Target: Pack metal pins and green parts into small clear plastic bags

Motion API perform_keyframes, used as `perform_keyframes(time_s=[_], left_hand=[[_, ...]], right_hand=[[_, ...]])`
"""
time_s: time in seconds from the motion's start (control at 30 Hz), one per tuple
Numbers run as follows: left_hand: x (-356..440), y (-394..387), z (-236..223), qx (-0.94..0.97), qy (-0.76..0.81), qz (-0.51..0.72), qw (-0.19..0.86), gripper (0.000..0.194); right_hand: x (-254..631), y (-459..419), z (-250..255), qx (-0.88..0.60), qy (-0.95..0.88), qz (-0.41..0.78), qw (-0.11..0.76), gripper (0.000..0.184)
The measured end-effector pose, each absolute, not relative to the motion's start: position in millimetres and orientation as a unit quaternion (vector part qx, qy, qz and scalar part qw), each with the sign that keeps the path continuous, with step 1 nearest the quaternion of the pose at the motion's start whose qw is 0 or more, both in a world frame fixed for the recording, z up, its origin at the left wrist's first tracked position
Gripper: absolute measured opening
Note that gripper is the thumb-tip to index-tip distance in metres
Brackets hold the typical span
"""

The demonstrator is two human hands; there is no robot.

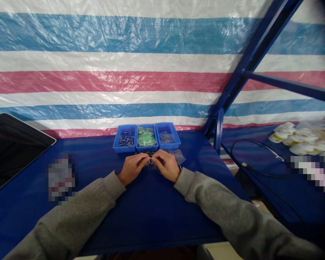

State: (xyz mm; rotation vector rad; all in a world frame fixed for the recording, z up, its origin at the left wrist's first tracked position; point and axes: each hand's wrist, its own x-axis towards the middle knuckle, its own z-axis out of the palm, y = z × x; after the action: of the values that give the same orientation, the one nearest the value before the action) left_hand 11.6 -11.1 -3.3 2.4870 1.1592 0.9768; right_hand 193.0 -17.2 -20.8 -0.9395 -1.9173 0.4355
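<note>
My left hand [134, 167] and my right hand [166, 165] meet over the blue table, fingertips pinched close together. Whatever small thing sits between them is too hidden to name. A pile of dark metal pieces [151, 154] lies just behind my fingers. Clear plastic bags [178, 156] rest beside my right hand. Beyond stand three blue bins side by side: the left bin [116, 146] holds metal pins or screws [126, 139], the middle bin [147, 148] green-tinted small packets [146, 136], and the right bin [170, 146] clear packets [166, 137].
A dark-screened tablet or monitor [13, 148] stands at the left, near a pixelated item [61, 177]. A blue metal frame [219, 126] rises at the right. Past it are a black cable [257, 176] and white rolls [300, 139]. Striped plastic sheeting [124, 79] hangs behind.
</note>
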Motion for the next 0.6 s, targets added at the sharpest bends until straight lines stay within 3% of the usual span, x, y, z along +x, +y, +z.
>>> perform_keyframes(time_s=[0.6], left_hand=[[14.4, -7.6, -0.7, 0.867, 0.4, 0.258, 0.146, 0.024]], right_hand=[[194.0, -13.8, -21.4, -0.382, -0.782, 0.186, 0.457, 0.017]])
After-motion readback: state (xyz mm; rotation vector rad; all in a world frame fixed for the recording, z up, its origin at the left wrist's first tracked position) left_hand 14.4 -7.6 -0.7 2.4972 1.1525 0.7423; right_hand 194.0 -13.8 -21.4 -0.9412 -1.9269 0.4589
